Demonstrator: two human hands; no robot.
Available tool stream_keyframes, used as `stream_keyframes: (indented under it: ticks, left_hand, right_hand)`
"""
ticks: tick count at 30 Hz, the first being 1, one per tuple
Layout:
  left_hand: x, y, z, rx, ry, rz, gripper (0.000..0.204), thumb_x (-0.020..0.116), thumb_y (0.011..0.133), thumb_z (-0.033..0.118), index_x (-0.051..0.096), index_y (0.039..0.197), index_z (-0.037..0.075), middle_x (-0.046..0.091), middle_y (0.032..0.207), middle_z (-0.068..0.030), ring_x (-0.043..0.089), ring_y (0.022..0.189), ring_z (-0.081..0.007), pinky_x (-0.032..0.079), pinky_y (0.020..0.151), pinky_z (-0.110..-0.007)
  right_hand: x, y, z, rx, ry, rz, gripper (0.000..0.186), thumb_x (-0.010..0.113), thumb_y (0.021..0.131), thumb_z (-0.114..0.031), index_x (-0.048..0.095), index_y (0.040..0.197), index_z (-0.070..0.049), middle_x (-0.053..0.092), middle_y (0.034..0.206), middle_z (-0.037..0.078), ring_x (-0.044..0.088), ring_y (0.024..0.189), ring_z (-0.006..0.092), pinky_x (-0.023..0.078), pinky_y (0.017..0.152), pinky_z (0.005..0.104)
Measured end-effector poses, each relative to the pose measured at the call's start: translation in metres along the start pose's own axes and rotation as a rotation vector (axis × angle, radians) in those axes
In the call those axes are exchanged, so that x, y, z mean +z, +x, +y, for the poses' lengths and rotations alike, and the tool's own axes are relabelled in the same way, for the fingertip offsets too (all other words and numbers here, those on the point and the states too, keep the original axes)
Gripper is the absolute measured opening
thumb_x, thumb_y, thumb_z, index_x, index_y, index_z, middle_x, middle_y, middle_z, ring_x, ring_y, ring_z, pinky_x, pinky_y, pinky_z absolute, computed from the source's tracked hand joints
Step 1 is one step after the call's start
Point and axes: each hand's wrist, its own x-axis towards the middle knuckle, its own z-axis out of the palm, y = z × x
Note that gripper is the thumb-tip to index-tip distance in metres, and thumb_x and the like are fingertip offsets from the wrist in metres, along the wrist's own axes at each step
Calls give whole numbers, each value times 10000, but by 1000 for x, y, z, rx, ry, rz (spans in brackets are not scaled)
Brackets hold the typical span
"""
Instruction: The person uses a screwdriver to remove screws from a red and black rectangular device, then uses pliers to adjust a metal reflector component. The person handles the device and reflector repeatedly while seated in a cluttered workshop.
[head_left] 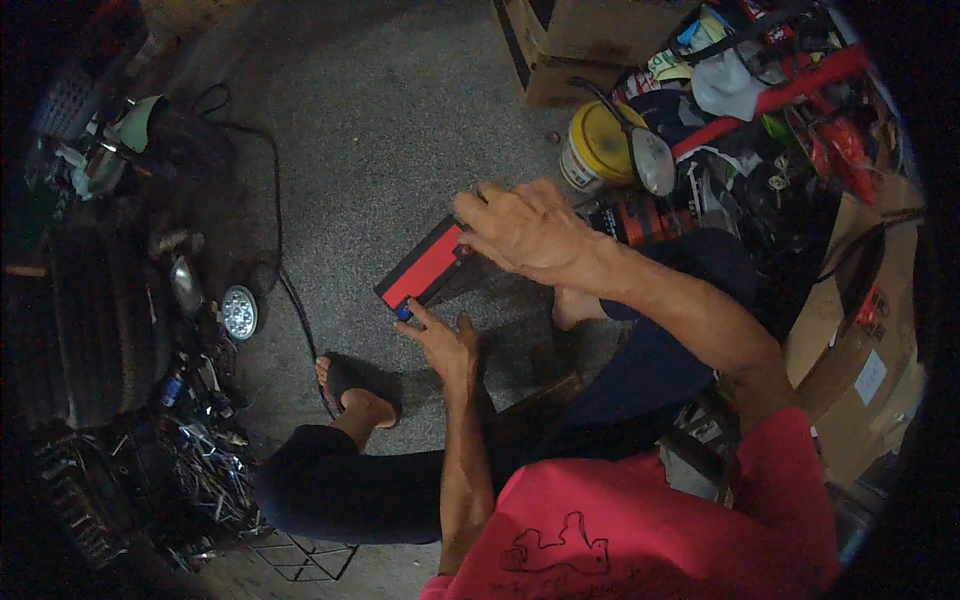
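Head: fingers (472, 208) touch box (428, 267) edges above open floor (345, 180).

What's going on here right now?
A person has both hands on a red and black box, over the grey floor. The right hand grips its upper right end; the left hand has fingertips at the lower left end, by a small blue patch. A black cable and a round lamp lie to the left; a yellow bucket stands beyond the right hand.
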Motion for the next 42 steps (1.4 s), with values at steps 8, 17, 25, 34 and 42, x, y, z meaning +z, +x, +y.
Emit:
stream_keyframes:
  ticks: [8,17,25,34,42]
  left_hand:
    - [0,0,-4,-11,62,-10,937,699,757,273,100,1442,49,11,1368,-456,426,1087,-604,415,921,-502]
    - [2,0,-3,13,95,0,928,698,762,227,95,1438,29,9,1371,-450,459,1050,-594,438,889,-498]
    - [5,2,-12,24,81,-1,906,677,775,240,95,1436,23,27,1380,-438,452,1079,-573,444,885,-485]
    - [-57,0,14,289,343,-323,658,643,798,244,348,1336,5,295,1354,-350,484,1115,-478,451,884,-473]
    - [-168,-29,58,925,913,-659,493,632,795,222,487,1231,44,479,1257,-222,548,1056,-339,430,894,-446]
  right_hand:
    - [2,5,-3,-42,36,-103,218,598,800,-164,483,924,-26,575,836,171,605,716,357,468,600,447]
    - [5,9,-3,-84,103,-71,354,639,702,-82,480,1010,-12,553,864,160,605,770,360,479,637,477]
    - [-2,11,-8,-152,79,-109,294,617,750,-163,488,970,-17,575,861,168,619,745,355,476,625,475]
    - [8,11,-12,105,12,-157,199,585,829,-187,530,907,-13,575,891,182,606,794,368,467,677,475]
    - [-1,7,-16,20,100,-136,240,574,840,-197,510,984,-16,609,906,198,600,832,368,475,692,476]
